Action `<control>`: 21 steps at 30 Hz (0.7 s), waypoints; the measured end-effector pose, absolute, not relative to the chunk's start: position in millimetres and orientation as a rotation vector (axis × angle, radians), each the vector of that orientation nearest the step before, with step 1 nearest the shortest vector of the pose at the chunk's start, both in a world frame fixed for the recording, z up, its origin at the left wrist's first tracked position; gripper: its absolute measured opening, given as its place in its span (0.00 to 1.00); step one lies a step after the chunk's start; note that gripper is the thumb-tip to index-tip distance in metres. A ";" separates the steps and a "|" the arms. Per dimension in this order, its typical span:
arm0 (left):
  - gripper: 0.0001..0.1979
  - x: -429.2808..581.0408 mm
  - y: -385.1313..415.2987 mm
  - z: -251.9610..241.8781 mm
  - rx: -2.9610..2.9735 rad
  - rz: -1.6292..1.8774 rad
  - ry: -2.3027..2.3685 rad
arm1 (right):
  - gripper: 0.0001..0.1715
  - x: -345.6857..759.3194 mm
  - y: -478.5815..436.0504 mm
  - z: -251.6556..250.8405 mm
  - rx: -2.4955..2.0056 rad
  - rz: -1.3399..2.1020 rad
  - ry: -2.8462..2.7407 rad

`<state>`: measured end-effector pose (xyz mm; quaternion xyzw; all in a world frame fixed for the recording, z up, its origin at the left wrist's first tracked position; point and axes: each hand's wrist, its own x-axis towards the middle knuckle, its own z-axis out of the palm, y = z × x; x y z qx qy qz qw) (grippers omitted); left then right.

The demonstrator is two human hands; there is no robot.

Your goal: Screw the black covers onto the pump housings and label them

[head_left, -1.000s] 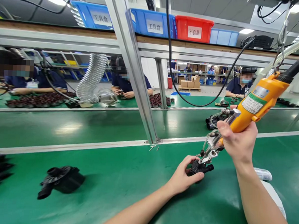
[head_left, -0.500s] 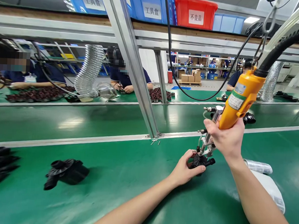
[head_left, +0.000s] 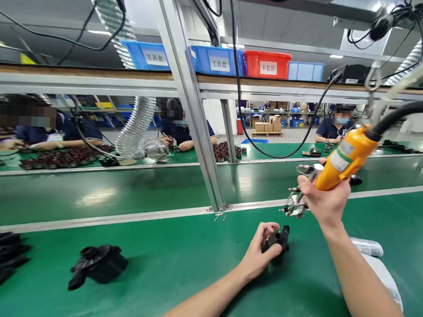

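My left hand is closed round a small black plastic pump housing with a pipe stub, low over the green worktop. Wrapped in my right hand is an orange electric screwdriver with a black cable at its top. Its metal screw-feeding head is raised above the housing, apart from it. Another black pump housing lies on the left of the worktop, its pipe stub toward the front.
Several black parts are piled at the far left. Loose screws lie by the foot of a metal post. Clear plastic rolls rest beside my right forearm. Co-workers sit across the line, near dark red parts.
The screwdriver has lifted off the pump housing. My left hand has turned the housing so its pipe stub points away from me, and the camera view has tilted up.
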<state>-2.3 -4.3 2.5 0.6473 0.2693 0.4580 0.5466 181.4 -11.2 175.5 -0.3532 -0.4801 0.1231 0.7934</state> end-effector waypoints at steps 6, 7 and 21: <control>0.32 -0.7 1.5 -6.7 1.354 0.967 0.585 | 0.30 207.7 -29.3 193.0 -0.770 0.087 -0.988; 0.35 1.3 1.6 -8.5 1.333 1.006 0.593 | 0.30 207.4 -31.5 193.9 -0.768 0.111 -1.000; 0.37 -1.0 15.9 -3.4 1.235 0.883 0.567 | 0.29 176.0 -29.7 188.4 -0.775 0.337 -1.076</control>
